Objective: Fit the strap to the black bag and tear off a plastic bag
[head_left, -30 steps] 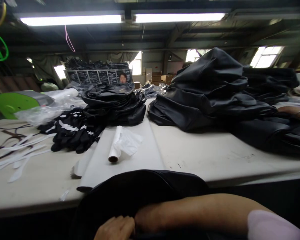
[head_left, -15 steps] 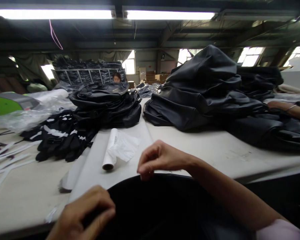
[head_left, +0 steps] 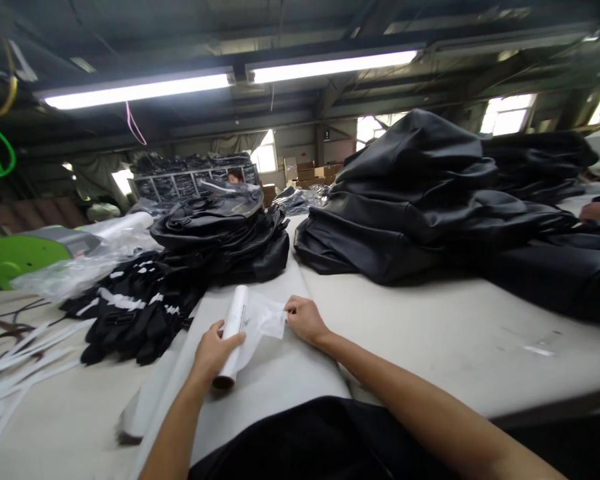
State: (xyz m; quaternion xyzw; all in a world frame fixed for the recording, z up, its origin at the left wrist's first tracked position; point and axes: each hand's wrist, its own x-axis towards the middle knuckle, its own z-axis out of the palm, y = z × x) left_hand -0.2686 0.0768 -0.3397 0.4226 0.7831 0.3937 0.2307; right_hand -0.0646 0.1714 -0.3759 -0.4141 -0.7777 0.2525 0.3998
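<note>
"Where is the roll to be found?"

"The white roll is seen just left of centre, in the lower half of the frame, above or on a white sheet; whether it is slightly lifted cannot be told. It is slanted, with its brown core turned toward the bottom edge. Loose film is spread from its right side."

"And the hands?"

"The roll is grasped near its middle by the left hand, thumb on one side, fingers on the other. At frame centre, the film's free end is pinched by the fingertips of the right hand."

"How might it handle?"

"The tube is judged light and firm, easily set rolling, and best steadied around the middle. The film is judged thin, limp, slippery and easily torn, so it is best taken by its free edge."

"Anything nearby?"

"Black material is shown at bottom centre; a dark heap is piled at upper right."
</note>
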